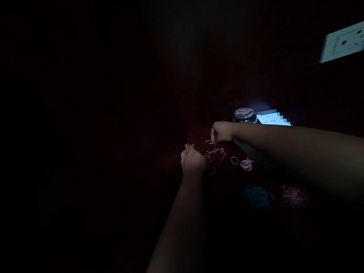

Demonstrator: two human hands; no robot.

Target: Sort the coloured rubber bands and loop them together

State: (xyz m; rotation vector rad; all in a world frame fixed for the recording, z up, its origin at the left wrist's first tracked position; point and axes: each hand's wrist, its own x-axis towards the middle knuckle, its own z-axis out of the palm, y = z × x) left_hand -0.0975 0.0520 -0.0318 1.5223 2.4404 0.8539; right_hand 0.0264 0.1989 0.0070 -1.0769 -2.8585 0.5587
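My right hand (222, 131) reaches over the dark red surface with its fingertips pinched together. Thin pale strands show right at those fingertips, looking like a pink band. To its left, my left hand (192, 159) is closed and rests low near the surface; whatever its fingers hold is hidden. Between and below the hands lie several loose pink bands (219, 150), scattered. A small bluish ring (234, 160) and some pale pink rings (246, 165) sit just to the right of them.
Nearer to me are a heap of blue bands (258, 197) and a heap of pink bands (294, 195). Behind my right forearm stand a round lidded jar (245, 114) and a lit screen (271, 118). A white wall socket (349, 39) is at upper right. Deep darkness surrounds everything.
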